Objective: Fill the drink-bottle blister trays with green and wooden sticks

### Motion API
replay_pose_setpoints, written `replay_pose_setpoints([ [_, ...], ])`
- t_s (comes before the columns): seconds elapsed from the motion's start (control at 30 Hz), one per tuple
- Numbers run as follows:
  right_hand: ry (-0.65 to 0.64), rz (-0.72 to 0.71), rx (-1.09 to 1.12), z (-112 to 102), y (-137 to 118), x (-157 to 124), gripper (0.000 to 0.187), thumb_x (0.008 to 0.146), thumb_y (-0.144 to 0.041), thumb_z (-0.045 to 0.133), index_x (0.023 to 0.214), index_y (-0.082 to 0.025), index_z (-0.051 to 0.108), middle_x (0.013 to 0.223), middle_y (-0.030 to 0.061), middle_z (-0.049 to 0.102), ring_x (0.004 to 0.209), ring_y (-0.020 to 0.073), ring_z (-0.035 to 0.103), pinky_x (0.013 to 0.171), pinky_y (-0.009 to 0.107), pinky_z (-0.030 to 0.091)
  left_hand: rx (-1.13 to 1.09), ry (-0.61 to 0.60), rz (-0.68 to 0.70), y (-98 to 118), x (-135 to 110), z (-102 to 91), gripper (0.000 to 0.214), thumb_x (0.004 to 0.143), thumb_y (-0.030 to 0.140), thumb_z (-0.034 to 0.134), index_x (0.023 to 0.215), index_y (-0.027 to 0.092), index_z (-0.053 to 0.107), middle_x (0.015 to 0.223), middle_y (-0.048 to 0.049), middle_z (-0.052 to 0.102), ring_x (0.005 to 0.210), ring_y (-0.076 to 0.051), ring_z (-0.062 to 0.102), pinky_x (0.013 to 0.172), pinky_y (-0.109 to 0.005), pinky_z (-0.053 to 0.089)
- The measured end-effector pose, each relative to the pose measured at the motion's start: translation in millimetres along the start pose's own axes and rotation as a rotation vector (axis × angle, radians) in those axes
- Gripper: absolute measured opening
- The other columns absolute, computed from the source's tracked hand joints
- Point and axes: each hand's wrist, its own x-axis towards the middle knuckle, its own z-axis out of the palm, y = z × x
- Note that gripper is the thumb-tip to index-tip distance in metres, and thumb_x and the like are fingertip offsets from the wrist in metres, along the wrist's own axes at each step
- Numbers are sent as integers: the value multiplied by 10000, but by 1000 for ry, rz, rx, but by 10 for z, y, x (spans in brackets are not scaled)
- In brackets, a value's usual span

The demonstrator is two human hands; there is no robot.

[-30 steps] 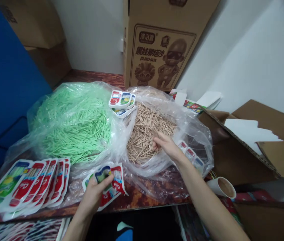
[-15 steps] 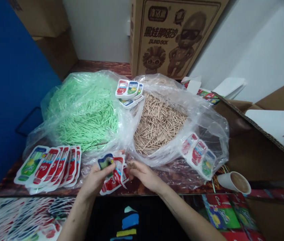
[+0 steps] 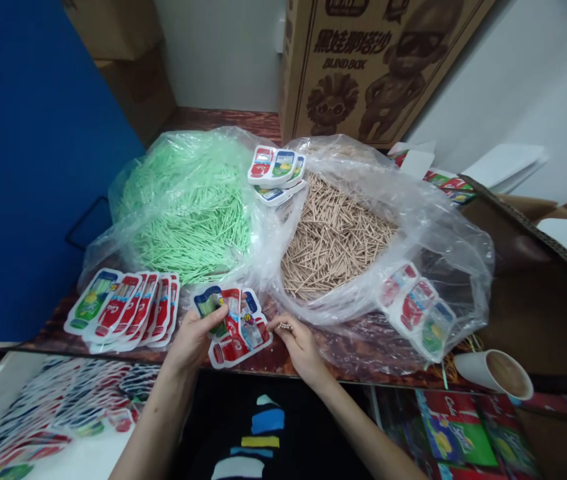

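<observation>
My left hand [image 3: 191, 340] grips a small stack of red, blue and green printed packets [image 3: 236, 327] near the table's front edge. Just to their right, my right hand [image 3: 297, 340] is closed in a pinch on a few tan sticks [image 3: 284, 326]. Behind both hands lies a clear plastic bag of tan wooden sticks [image 3: 336, 240]. To its left is a clear bag of green sticks [image 3: 191, 210].
A fanned row of packets [image 3: 126, 310] lies at the front left. More packets [image 3: 276, 170] rest between the bags and on the right bag [image 3: 416, 310]. A paper cup [image 3: 496, 372] lies tipped at the right. Cardboard boxes [image 3: 373, 60] stand behind and at right.
My right hand left the tan-stick bag and came back to the packets with a pinch of sticks. The camera view tilted down and shifted.
</observation>
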Motion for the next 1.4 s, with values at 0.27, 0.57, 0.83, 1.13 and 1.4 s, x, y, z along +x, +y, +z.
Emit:
replay_pose_setpoints([
  [0.27,22,6,30,-20,-45,28,184,918,-243,472,870,-213,647,852,27,669,860,189,622,825,298,446,-10,56,-6,-98,48,-80,306,575,284,839,799,121,709,720,-55,748,665,-231,710,677,-341,581],
  [0.57,25,-6,38,-78,-234,102,178,908,-279,493,849,-221,651,851,28,677,868,194,624,819,303,461,26,75,-22,-180,47,-135,320,592,294,831,842,141,702,718,-21,736,624,-197,697,664,-326,572],
  [0.83,76,-2,43,-321,-383,297,169,900,-262,483,987,-213,620,790,4,663,767,155,634,771,288,481,37,85,-28,-212,56,-178,298,584,286,841,800,142,695,694,-16,737,597,-185,692,639,-298,568],
  [1.13,334,70,29,-1155,-262,1045,148,758,-304,539,849,-189,552,737,13,688,543,112,619,486,200,433,72,118,-36,-201,7,-122,359,550,318,855,803,122,693,682,-36,732,611,-224,698,608,-322,573],
  [1.4,458,44,105,-1330,-103,1174,240,690,-374,636,820,-174,662,813,55,731,729,181,693,597,254,503,80,113,-51,-354,143,-282,307,565,302,856,767,132,699,702,-27,738,656,-211,702,652,-301,574],
])
